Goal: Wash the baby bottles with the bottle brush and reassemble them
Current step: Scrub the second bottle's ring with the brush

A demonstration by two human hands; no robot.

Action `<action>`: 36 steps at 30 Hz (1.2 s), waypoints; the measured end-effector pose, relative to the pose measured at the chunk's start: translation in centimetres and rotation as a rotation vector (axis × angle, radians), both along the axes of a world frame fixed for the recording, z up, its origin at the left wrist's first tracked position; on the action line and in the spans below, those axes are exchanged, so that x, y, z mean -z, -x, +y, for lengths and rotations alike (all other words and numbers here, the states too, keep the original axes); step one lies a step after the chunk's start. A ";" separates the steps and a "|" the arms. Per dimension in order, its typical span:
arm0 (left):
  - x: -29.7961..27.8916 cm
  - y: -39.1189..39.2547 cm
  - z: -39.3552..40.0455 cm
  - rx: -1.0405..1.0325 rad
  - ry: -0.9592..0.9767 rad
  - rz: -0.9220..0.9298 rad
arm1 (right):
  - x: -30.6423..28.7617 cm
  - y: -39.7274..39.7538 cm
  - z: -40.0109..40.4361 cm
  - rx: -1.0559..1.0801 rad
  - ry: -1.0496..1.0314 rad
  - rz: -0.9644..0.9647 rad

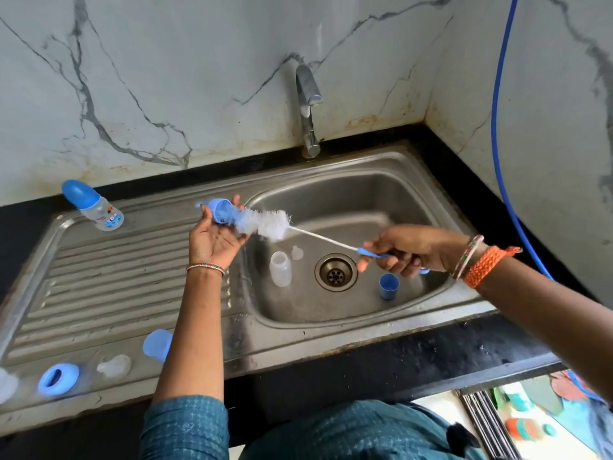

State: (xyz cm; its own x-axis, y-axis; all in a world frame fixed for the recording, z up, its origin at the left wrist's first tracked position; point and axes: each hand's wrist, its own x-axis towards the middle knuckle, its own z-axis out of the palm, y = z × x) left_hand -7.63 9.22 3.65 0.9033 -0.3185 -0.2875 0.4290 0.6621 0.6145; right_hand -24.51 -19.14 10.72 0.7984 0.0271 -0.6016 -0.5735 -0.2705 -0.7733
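Nearest me, along the front edge of the drainboard (99,267), washed parts are lying apart from one another: a blue collar ring (58,379), a clear teat (114,365) beside it, and a blue cap (158,345) partly hidden behind my left forearm. My left hand (215,239) is curling its fingers around another blue collar ring (221,210) above the rim between drainboard and basin, and my right hand (403,252) is gripping the handle of the bottle brush (265,224), working its white bristles into that ring.

I am judging the job to be about midway. One assembled baby bottle (94,207) is standing at the back left corner of the drainboard; whether it is washed I cannot tell. Down in the sink basin (381,200) a clear bottle body (280,269), a small teat (297,253) and a blue cup-shaped cap (388,286) are waiting around the drain (336,272), so they seem still unscrubbed. All reassembly is remaining.

The tap (308,107) is sitting behind the basin, well above my hands. The ribbed middle of the drainboard is offering room for setting pieces down; the wall corner at the right is crowding my right elbow side.
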 end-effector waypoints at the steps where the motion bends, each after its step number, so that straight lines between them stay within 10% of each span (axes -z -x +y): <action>1: 0.0 -0.1 0.0 -0.002 -0.048 0.031 | 0.3 0.1 -0.2 -0.050 0.191 -0.100; 4: 0.3 -0.3 -0.2 -0.076 -0.156 0.152 | 1.5 0.4 0.2 -0.030 1.009 -0.644; 7: 0.7 -0.2 -0.8 -0.142 -0.202 0.197 | 2.4 0.3 0.6 -0.002 1.277 -1.086; 13: 1.4 -0.7 -0.4 -0.128 -0.165 0.095 | -0.6 0.5 0.9 -0.024 0.213 -0.082; 18: 1.2 -0.5 -0.4 -0.173 -0.130 0.130 | 1.0 0.9 1.1 0.007 1.245 -0.962; 20: 1.2 -0.3 -0.6 -0.190 -0.101 0.133 | 0.5 0.3 0.9 0.053 1.069 -0.922; 23: 1.3 -0.3 -0.4 -0.200 -0.060 0.059 | -1.0 0.1 0.9 -0.036 0.159 -0.079; 25: 1.1 -0.2 -0.2 -0.197 -0.047 0.016 | -0.7 -0.1 0.5 -0.068 0.008 0.016; 29: 1.1 -0.5 0.1 -0.223 -0.082 0.093 | 1.2 0.8 0.6 -0.105 1.173 -0.789; 31: 1.3 -0.4 -0.2 -0.226 -0.103 0.113 | 1.6 0.7 1.0 -0.060 1.315 -1.073; 33: 1.5 -0.2 -0.3 -0.237 -0.084 0.121 | 1.1 0.2 0.9 -0.012 1.047 -0.886; 36: 1.6 -0.1 -0.2 -0.245 -0.048 0.081 | -0.6 -0.1 1.0 -0.113 0.169 -0.014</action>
State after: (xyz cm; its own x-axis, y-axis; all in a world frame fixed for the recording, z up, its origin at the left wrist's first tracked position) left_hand -7.48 9.04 2.05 0.9252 -0.0772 -0.3716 0.3086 0.7229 0.6182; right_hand -24.36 -18.18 11.31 0.8045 0.0160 -0.5938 -0.5216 -0.4592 -0.7191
